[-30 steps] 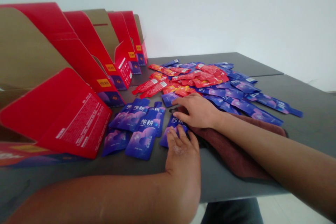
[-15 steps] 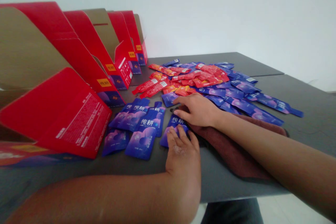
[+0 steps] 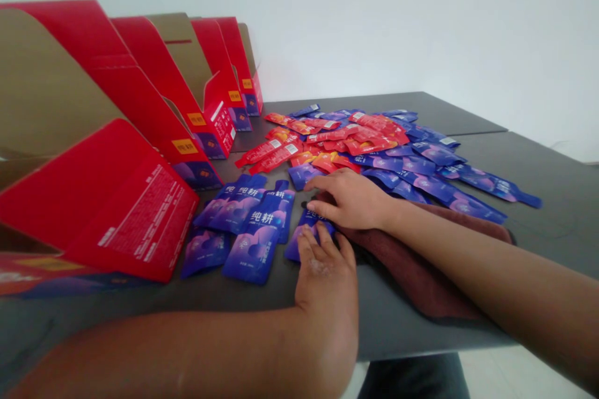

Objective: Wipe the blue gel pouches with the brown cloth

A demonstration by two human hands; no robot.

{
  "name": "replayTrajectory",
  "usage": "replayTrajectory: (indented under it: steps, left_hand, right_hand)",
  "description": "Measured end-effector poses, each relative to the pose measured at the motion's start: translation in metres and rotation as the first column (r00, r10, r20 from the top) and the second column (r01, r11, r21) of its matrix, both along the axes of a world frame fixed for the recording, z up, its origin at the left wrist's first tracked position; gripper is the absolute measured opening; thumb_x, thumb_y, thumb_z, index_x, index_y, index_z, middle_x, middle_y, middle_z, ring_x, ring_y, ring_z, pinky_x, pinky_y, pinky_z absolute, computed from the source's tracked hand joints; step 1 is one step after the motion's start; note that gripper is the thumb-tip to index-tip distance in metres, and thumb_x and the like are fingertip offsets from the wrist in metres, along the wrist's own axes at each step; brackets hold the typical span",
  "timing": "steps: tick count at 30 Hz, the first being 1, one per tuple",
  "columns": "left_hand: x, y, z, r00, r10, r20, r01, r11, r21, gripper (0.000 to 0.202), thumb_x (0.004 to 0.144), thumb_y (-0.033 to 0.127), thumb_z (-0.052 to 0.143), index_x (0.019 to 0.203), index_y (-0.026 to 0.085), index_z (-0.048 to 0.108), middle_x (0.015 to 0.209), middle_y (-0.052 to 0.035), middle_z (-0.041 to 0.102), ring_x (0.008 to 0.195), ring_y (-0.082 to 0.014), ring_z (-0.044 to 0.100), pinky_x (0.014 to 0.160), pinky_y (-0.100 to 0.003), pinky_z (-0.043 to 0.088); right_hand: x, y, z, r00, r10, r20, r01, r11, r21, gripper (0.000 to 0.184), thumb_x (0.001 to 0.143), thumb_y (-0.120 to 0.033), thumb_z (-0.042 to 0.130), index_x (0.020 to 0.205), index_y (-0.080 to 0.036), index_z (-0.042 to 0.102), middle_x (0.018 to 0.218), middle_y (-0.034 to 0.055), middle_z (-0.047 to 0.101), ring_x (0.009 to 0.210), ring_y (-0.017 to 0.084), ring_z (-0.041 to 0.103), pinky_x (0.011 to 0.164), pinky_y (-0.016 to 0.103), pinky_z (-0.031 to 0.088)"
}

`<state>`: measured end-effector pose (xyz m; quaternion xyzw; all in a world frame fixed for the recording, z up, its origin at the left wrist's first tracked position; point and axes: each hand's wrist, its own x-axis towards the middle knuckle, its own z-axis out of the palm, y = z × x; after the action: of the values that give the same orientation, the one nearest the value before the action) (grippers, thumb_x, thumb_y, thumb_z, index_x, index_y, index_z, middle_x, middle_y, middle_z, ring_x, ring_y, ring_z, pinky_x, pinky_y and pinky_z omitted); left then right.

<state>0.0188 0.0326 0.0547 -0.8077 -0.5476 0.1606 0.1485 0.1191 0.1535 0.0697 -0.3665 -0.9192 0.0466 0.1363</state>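
My left hand lies flat on the dark table, fingers stretched onto the near end of a blue sachet. My right hand rests palm down on the far end of the same sachet and on a dark red cloth, fingers extended to the left. Several blue sachets with white characters lie just left of both hands. A spread of red sachets and blue sachets covers the table beyond my right hand.
Open red cardboard boxes with brown insides stand in a row along the left side, the nearest one tilted toward me. A white wall rises behind the table. The table's front edge runs just under my forearms.
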Motion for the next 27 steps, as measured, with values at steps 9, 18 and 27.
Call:
replayTrajectory:
  steps: [9, 18, 27]
  left_hand:
    - [0.0, 0.001, 0.002, 1.0, 0.0, -0.02, 0.0, 1.0, 0.001, 0.049, 0.09, 0.012, 0.04, 0.139, 0.013, 0.045, 0.136, -0.0219, 0.054, 0.117, -0.0335, 0.058, 0.1, -0.047, 0.047]
    - [0.001, 0.001, 0.0, 0.999, 0.0, -0.039, 0.001, 1.0, 0.029, 0.051, 0.089, 0.01, 0.041, 0.139, 0.011, 0.045, 0.135, -0.0243, 0.054, 0.117, -0.0335, 0.059, 0.1, -0.045, 0.048]
    - [0.001, 0.002, 0.003, 0.999, -0.013, -0.045, 0.014, 1.0, 0.019, 0.051, 0.088, 0.007, 0.037, 0.138, 0.01, 0.046, 0.134, -0.0245, 0.056, 0.116, -0.0313, 0.06, 0.101, -0.046, 0.047]
  right_hand:
    - [0.0, -0.002, 0.001, 0.998, 0.061, -0.028, -0.062, 0.998, -0.026, 0.037, 0.091, -0.039, 0.05, 0.118, -0.017, 0.061, 0.085, 0.007, 0.069, 0.081, 0.02, 0.062, 0.076, 0.032, 0.041]
    - [-0.003, -0.008, 0.001, 0.983, 0.17, -0.073, -0.175, 0.983, -0.062, 0.035, 0.09, -0.037, 0.051, 0.116, -0.015, 0.062, 0.089, 0.0073, 0.07, 0.082, 0.02, 0.061, 0.076, 0.032, 0.041]
    - [-0.004, -0.008, 0.002, 0.985, 0.158, -0.068, -0.163, 0.984, -0.075, 0.035, 0.09, -0.037, 0.052, 0.116, -0.016, 0.062, 0.088, 0.007, 0.07, 0.082, 0.02, 0.062, 0.076, 0.032, 0.04]
